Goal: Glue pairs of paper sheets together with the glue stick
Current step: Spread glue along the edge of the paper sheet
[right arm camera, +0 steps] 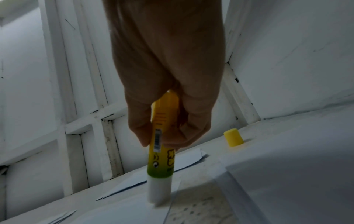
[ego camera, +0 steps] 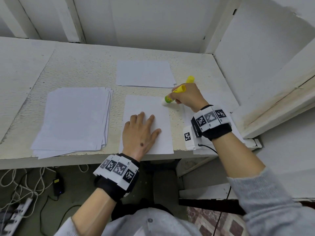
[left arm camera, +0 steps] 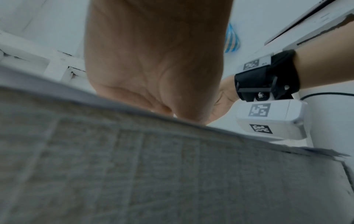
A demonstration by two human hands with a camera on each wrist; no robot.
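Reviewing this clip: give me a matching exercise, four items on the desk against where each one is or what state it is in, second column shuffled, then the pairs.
Column 1:
1. glue stick
2. yellow cap
3. single sheet
4. tall paper stack

Column 2:
A. lying untouched at the desk's left
B. pressed flat under the left hand
C. standing on the desk beyond the right hand
D. gripped, tip on the sheet's far right corner

Pairs: 1-D, 2-C, 3-B, 4-A
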